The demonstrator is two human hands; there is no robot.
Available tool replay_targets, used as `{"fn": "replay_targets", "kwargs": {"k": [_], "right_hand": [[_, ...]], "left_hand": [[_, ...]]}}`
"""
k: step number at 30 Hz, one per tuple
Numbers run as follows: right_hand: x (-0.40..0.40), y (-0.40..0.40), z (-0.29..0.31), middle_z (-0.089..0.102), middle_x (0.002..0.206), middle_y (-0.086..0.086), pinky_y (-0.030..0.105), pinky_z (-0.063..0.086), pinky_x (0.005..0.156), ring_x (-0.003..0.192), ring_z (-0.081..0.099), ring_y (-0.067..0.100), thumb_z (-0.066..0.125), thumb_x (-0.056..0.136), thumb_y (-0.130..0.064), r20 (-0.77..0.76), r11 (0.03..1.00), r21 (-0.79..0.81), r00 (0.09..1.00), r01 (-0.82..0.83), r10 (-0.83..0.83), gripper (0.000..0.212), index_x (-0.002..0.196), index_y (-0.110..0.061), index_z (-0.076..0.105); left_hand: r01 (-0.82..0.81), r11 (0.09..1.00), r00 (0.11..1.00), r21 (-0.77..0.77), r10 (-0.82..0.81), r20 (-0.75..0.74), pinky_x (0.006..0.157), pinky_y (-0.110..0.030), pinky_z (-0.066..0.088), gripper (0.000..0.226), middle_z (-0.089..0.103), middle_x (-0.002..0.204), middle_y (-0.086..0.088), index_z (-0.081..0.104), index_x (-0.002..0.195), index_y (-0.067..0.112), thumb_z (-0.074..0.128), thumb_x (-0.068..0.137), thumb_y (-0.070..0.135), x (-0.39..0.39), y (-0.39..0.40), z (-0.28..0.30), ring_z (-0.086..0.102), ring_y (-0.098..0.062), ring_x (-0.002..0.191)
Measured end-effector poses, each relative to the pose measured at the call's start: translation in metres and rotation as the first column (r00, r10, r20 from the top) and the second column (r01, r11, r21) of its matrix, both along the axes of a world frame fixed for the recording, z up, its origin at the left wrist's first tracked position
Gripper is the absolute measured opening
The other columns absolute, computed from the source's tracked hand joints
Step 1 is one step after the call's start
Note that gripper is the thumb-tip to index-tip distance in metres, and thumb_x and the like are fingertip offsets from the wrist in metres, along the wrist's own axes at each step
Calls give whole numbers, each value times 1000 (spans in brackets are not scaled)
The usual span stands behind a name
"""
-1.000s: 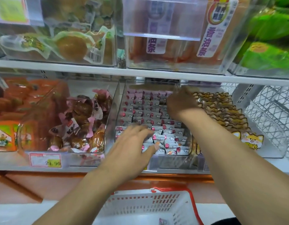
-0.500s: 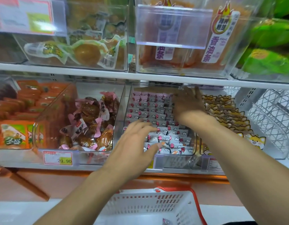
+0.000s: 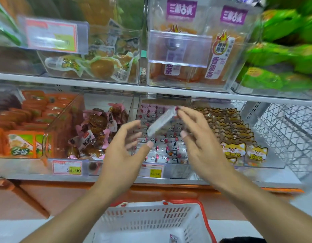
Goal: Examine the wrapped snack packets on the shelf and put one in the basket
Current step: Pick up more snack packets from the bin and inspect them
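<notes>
Basket [image 3: 151, 220] holds one packet [image 3: 173, 238]; right hand [image 3: 202, 146] pinches snack packet [image 3: 161, 122], left hand [image 3: 123, 151] spread.

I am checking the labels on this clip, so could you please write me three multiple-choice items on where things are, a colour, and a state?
1. Where is the basket?
A. Below the hands, in front of the shelf
B. On the upper shelf
C. Inside the wire rack

2. What colour is the basket's handle?
A. Blue
B. Red
C. Black

3. What is the right hand doing?
A. Resting flat on the shelf edge
B. Gripping the basket
C. Holding a snack packet up above the bin

Answers:
1. A, its white lattice wall sits at the bottom of the view under both arms.
2. B, a red band runs along its top rim.
3. C, the fingertips pinch the packet's top end while the left hand is open beside it.
</notes>
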State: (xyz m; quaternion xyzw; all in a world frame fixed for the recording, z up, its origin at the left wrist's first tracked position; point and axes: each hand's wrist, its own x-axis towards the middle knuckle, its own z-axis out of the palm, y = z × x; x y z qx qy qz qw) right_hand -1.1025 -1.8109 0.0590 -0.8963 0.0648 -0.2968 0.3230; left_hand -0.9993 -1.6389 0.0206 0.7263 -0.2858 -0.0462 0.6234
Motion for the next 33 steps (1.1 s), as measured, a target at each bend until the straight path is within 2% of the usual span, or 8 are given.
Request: {"fn": "replay_targets", "kwargs": {"k": [2,6,11,15,18,21,25,33], "right_hand": [[-14,12,0,42,148,-21,13,26,116,142,33,-6,47,104,-3,13,986,145,997,-82,81,48,150,-16,47],[-31,29,-9,54,136,-31,16,38,112,133,46,-9,53,103,-5,-4,874,465,987,-138,158,44,136,-33,61],[-31,30,-26,69,121,-26,30,55,96,111,68,3,78,86,-22,-62,788,616,996,-7,57,39,118,-42,72],[-26,28,-33,66,107,-31,15,56,71,96,69,-2,86,62,-47,-132,715,696,991,76,24,61,120,-48,64],[-21,28,-37,75,112,-10,24,60,82,101,73,12,80,73,-35,-109,613,790,987,15,116,47,119,-33,70],[-17,26,-41,76,113,6,35,58,95,102,74,20,81,68,-30,-48,461,887,996,7,76,58,122,-18,66],[-11,19,-45,73,115,13,24,59,76,85,74,17,86,60,-25,-61,191,980,998,58,7,81,133,-8,54],[-15,16,-50,74,100,16,21,59,73,79,73,18,82,68,-16,-4,57,998,998,0,60,59,119,-4,54]], "left_hand": [[41,999,997,-15,-42,-66,95,-17,50,65,59,130,27,48,137,42,75,78,47,-2,7,1,58,7,119],[111,987,971,-120,-133,-196,87,-28,60,51,77,106,4,62,123,31,76,74,39,-4,18,-1,73,-16,99],[64,990,943,-129,-102,-317,74,-13,54,33,79,93,1,75,97,34,79,67,46,-7,29,-11,75,-10,85],[69,992,932,-106,-102,-349,71,-11,53,35,80,88,0,76,93,36,79,62,52,-11,31,-13,75,-10,83],[81,991,916,-106,-116,-384,73,-14,54,41,80,92,0,76,98,36,83,65,61,-12,32,-15,75,-10,85],[71,984,870,-162,-141,-472,79,-25,60,49,79,103,-4,77,101,31,88,59,54,-11,33,-18,76,-19,93],[-28,967,807,-253,-128,-577,74,-20,58,40,79,99,-12,80,91,24,94,54,24,-8,34,-23,77,-21,92],[-23,947,721,-319,-205,-662,68,-22,59,31,74,80,-6,82,84,18,83,58,35,-11,31,-23,72,-13,73]]}}
